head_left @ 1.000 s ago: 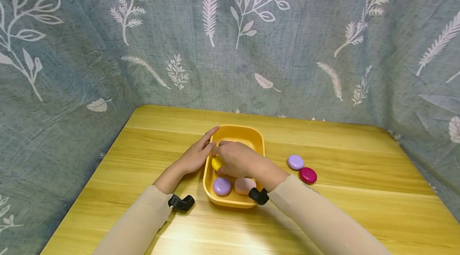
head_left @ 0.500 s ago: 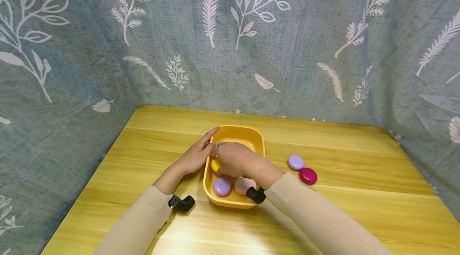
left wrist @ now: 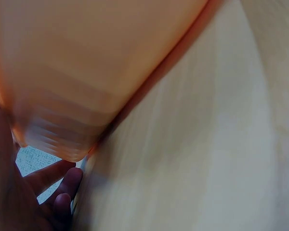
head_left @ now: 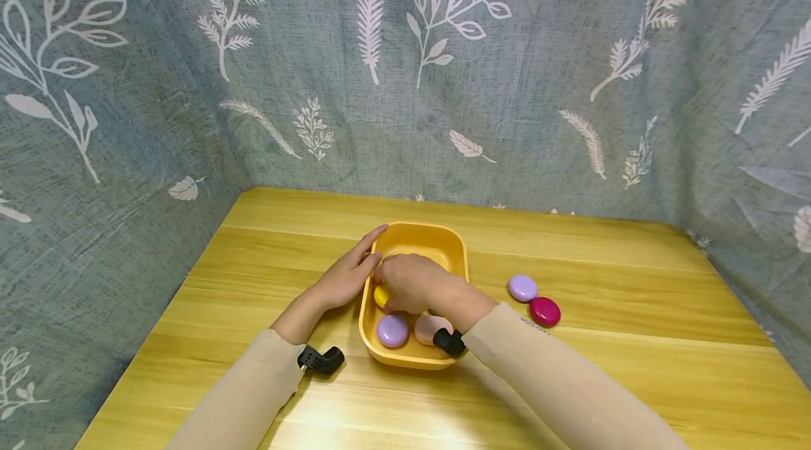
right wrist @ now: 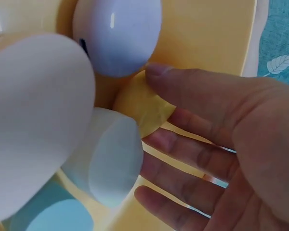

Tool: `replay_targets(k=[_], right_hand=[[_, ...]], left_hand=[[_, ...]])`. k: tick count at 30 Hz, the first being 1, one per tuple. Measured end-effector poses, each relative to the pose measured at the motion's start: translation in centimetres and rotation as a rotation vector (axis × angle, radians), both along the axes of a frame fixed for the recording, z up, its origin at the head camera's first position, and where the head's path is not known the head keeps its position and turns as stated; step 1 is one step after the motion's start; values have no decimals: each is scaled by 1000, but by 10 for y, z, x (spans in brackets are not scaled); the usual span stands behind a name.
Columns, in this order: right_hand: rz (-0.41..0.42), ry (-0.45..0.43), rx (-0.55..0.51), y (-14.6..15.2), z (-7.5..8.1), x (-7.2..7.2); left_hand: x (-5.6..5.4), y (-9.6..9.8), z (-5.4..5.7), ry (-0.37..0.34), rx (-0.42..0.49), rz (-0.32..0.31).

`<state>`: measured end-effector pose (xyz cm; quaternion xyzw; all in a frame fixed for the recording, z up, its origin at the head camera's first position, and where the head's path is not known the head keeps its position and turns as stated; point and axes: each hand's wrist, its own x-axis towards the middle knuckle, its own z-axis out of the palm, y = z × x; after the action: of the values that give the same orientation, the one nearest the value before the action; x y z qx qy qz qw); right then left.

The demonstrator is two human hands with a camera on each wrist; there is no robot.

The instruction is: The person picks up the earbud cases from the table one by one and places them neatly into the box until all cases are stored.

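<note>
My right hand (head_left: pixel 412 284) reaches down into an orange-yellow plastic bin (head_left: pixel 443 235). Thumb and fingers pinch a glossy yellow disc (right wrist: pixel 139 103), with the thumb tip on its upper side in the right wrist view. Nearby in the bin lie a lavender disc (head_left: pixel 393 331) and a pale pink disc (head_left: pixel 433 329). A pale blue-white piece (right wrist: pixel 108 156) and a teal one (right wrist: pixel 58 211) show only in the right wrist view. My left hand (head_left: pixel 345 277) rests against the bin's left side, its index finger straight along the rim and its thumb tip at the rim.
To the right of the bin, another lavender disc (head_left: pixel 522 288) and a dark magenta disc (head_left: pixel 545 311) lie side by side on the wooden table (head_left: pixel 633 365). A blue-grey leaf-patterned cloth (head_left: pixel 507 119) hangs behind and around the table.
My right forearm has shifted slightly left, and the hand sits a touch lower around the yellow disc. The left hand keeps its place on the bin.
</note>
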<state>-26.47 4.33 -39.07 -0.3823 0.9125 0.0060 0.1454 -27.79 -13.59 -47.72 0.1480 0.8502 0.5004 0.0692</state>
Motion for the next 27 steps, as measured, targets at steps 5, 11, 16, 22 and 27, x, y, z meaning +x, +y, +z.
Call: replay_targets(k=[5,11,16,22,27], right_hand=[[10,16,18,0,-4,1],[-1,18,48,0,-5,2],[-8,4,52,-1,-5,2],[-7,1,61,0,-5,3],[-16,1,85,1,-1,2]], left_hand=[[2,1,-1,2,1,2],[3,2,-2,10,-3,8],[5,2,-2,10,-7,6],[6,2,-2,6,-4,4],[6,2,-2,14,-8,12]])
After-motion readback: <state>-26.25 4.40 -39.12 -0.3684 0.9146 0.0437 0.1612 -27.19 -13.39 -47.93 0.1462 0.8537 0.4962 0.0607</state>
